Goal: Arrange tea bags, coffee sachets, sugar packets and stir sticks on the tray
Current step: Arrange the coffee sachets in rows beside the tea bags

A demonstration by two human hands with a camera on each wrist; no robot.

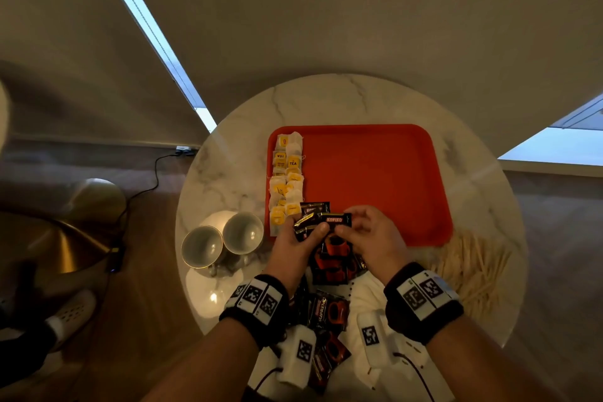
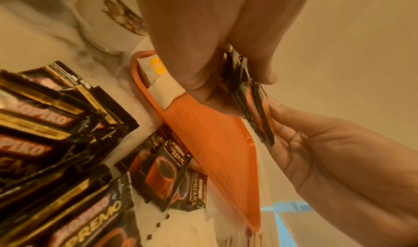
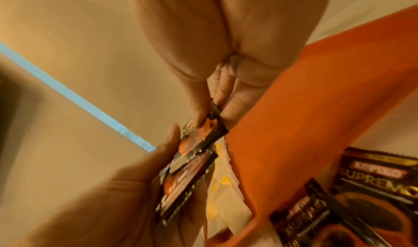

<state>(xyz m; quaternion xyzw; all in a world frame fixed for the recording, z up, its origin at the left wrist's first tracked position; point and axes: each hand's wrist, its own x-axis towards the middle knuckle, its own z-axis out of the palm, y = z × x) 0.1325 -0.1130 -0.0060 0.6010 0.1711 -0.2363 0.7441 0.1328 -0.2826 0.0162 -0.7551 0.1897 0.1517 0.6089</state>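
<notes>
An orange tray point(image 1: 375, 179) lies on the round marble table point(image 1: 235, 166). White and yellow tea bags point(image 1: 287, 176) run in a column down the tray's left edge. Over the tray's near left corner my left hand point(image 1: 298, 238) grips a small stack of black coffee sachets point(image 1: 310, 222). My right hand point(image 1: 365, 232) pinches the top sachet point(image 1: 336, 219) of that stack. The left wrist view shows the stack point(image 2: 246, 93) edge on between both hands. In the right wrist view my right fingers point(image 3: 235, 97) pinch a sachet point(image 3: 203, 131) above the tea bags point(image 3: 224, 193).
More coffee sachets point(image 1: 329, 300) lie loose on the table between my wrists. A heap of wooden stir sticks point(image 1: 473, 268) lies right of the tray. Two white cups point(image 1: 225, 238) stand on saucers at the left. White packets point(image 1: 368, 297) lie near my right wrist.
</notes>
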